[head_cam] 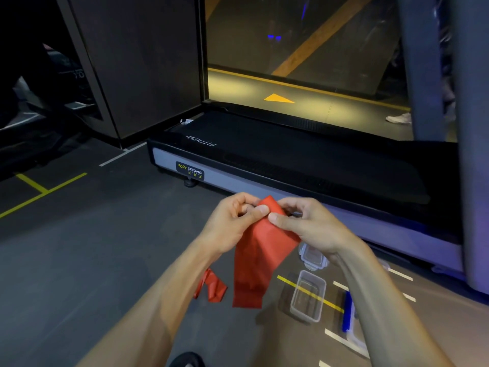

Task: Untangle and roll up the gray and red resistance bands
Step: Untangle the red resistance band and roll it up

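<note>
A flat red resistance band (258, 260) hangs in front of me above the dark gym floor. My left hand (232, 221) pinches its top end from the left, thumb on the front. From the right, my right hand (307, 223) pinches the same top edge, thumb tip close to the left thumb. The band drops down in a wide strip, and a narrower part of it shows lower left under my left forearm. No gray band is in view.
A clear plastic box (308, 296) stands on the floor at lower right, its clear lid (312, 256) just behind it. A blue-edged item (348, 311) lies to its right. A black treadmill deck (291, 160) runs across ahead. Yellow and white lines mark the floor.
</note>
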Tool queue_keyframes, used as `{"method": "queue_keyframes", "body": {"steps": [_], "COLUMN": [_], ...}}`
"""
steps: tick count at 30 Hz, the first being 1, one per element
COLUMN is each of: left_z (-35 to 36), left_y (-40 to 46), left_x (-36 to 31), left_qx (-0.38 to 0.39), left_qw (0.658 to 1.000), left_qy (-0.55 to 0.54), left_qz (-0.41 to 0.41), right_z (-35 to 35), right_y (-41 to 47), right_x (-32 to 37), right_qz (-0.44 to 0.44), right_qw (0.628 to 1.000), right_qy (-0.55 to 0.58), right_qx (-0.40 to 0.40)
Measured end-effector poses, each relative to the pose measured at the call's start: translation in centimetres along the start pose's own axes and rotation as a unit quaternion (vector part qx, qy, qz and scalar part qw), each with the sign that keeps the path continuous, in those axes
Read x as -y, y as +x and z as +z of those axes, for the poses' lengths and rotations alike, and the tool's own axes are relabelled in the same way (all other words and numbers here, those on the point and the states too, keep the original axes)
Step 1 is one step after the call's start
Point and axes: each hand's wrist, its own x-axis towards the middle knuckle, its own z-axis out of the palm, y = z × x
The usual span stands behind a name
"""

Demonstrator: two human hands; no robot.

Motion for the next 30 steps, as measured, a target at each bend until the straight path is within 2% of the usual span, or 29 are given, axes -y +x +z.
{"method": "queue_keyframes", "body": {"steps": [7, 11, 15, 21, 26, 30], "left_z": [-0.64, -0.70, -0.60, -0.41, -0.47, -0.61], "left_y": [-0.18, -0.30, -0.51, -0.40, -0.52, -0.66], "left_x": [0.07, -0.17, -0.42, -0.09, -0.19, -0.67], "left_qx": [0.039, 0.050, 0.061, 0.021, 0.039, 0.063], "left_qw": [0.999, 0.998, 0.997, 0.999, 0.999, 0.997], "left_qy": [0.002, -0.016, -0.030, -0.026, -0.033, -0.035], "left_qz": [-0.022, -0.025, -0.023, -0.021, -0.020, -0.019], "right_z": [-0.33, -0.37, -0.30, 0.13, 0.06, -0.21], "right_y": [0.22, 0.02, 0.00, -0.14, 0.06, -0.24], "right_x": [0.25, 0.51, 0.33, 0.42, 0.23, 0.55], "right_qz": [0.016, -0.010, -0.029, -0.022, 0.010, 0.011], "right_qw": [0.996, 0.998, 0.999, 0.999, 0.998, 0.998], "right_qy": [0.053, 0.047, -0.010, -0.025, 0.038, 0.060], "right_qx": [-0.072, -0.048, -0.026, 0.002, -0.045, -0.016]}}
